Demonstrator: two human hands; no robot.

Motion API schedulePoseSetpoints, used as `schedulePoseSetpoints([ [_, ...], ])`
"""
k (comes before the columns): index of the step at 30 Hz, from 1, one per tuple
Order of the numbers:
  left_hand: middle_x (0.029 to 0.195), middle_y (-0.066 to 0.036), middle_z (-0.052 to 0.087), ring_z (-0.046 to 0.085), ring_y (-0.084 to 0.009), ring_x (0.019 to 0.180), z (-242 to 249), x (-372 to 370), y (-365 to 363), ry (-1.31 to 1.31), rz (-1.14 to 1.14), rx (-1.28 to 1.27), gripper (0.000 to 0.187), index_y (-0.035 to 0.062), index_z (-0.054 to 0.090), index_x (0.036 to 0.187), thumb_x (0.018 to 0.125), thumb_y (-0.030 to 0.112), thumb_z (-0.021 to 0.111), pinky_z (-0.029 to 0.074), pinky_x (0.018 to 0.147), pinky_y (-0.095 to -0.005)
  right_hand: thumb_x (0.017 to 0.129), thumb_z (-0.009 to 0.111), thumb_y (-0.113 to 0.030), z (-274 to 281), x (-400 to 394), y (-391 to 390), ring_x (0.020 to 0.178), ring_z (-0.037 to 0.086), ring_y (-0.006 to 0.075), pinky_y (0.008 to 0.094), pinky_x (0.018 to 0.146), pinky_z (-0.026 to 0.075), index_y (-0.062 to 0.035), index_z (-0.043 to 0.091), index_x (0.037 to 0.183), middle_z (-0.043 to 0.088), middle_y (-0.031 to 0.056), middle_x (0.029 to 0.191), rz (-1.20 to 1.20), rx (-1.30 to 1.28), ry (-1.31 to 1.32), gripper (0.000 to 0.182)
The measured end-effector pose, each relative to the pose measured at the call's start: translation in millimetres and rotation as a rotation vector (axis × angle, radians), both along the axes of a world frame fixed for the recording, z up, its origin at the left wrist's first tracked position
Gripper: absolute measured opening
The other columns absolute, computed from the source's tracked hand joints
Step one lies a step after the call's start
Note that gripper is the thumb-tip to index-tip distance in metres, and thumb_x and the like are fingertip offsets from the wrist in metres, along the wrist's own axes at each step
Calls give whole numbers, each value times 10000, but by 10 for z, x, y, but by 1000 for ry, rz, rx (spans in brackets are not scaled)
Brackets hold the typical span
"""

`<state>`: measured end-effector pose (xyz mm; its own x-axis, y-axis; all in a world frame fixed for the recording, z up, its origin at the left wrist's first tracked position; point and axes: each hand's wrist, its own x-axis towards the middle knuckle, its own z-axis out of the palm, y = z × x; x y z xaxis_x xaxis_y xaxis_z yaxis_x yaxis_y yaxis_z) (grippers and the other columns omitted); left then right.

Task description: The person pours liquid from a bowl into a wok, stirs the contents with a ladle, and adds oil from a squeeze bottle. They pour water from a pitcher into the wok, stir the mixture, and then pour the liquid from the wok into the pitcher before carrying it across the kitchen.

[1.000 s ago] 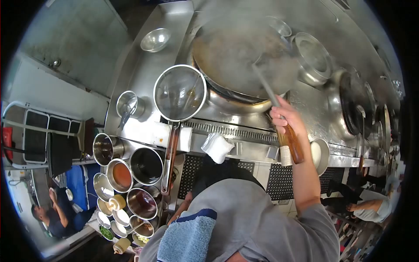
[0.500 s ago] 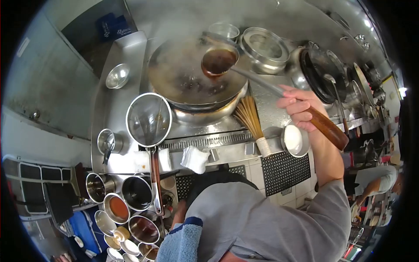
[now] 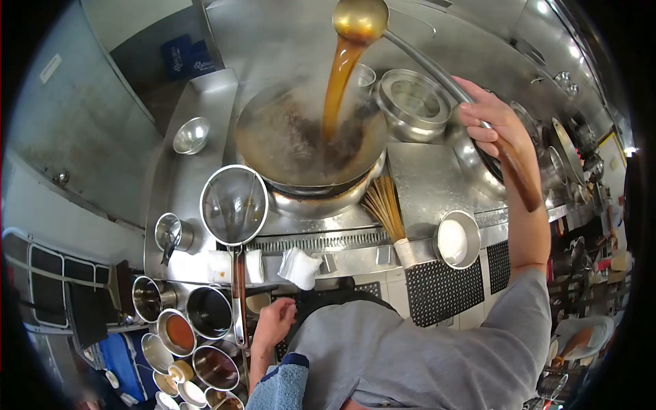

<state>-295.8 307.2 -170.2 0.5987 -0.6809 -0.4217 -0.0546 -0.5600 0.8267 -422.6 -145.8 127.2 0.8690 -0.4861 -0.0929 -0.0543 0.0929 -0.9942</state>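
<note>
My right hand (image 3: 493,119) is wrapped round the handle of a long ladle (image 3: 361,20). The ladle's bowl is tilted high over the wok (image 3: 256,154), and a brown stream of liquid (image 3: 339,82) falls from it. Steam rises from the dark bubbling liquid (image 3: 301,140) in the wok. Low beside my waist is my left hand (image 3: 273,322), its fingers loosely bent with nothing seen in them. It is near the wooden-handled mesh strainer (image 3: 234,205), apart from its handle.
Several metal pots of sauces, including an orange-red one (image 3: 180,332), stand at lower left. A bamboo brush (image 3: 386,212) and a pot of white stuff (image 3: 453,242) lie right of the wok. A folded white cloth (image 3: 299,268) rests on the front edge. Behind is a lidded pot (image 3: 413,102).
My right hand has raised the ladle and tipped it, so liquid now pours into the wok in a long stream. My left hand has come into view beside my waist.
</note>
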Motion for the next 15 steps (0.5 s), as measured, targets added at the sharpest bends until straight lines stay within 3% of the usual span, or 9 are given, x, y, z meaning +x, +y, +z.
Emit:
schedulePoseSetpoints([
  [3,722,-155,678,693,-203,668,92,-3,-142,-138,51,-87,178,-10,635,1027,913,126,618,521,616,-325,885,622,-84,-409,149,-118,443,411,46,224,333,360,2,195,1512,461,6,714,6,-103,85,763],
  [7,674,-161,637,634,-310,597,268,60,-327,-369,-30,-36,145,1,636,1006,881,71,620,490,568,-363,869,630,-59,-1375,413,-155,451,452,80,253,353,391,9,167,1519,509,20,692,26,-231,214,801],
  [8,764,-181,654,632,-370,695,313,57,-389,-405,-18,-101,154,-1,633,1009,863,47,622,508,644,-391,864,631,-53,-1631,456,-123,454,461,87,259,357,396,9,159,1521,520,23,684,34,-254,238,810],
  [11,892,-184,679,684,-297,825,244,63,-537,-527,-44,-294,204,-4,646,1060,865,55,633,523,734,-358,858,620,-39,-2113,592,209,458,470,98,272,365,402,3,150,1525,529,29,665,-23,-280,330,817],
  [12,1039,-192,657,600,-399,1022,348,39,-585,-458,-80,-268,224,10,631,1059,835,21,636,483,865,-446,854,617,-35,-2247,595,328,459,470,99,274,366,403,-1,146,1527,523,24,663,-11,-163,288,822],
  [14,1116,-180,642,549,-404,1141,315,43,-715,-575,-157,-344,257,23,628,1091,834,27,642,449,947,-479,846,611,-21,-2427,578,579,461,468,102,273,371,405,-10,105,1537,499,3,664,32,169,165,857],
  [15,1154,-175,634,523,-406,1201,297,50,-774,-630,-198,-382,274,29,627,1107,834,30,645,432,988,-496,842,606,-15,-2449,553,723,475,459,74,265,374,402,-8,267,1476,472,-10,685,39,322,123,719],
])
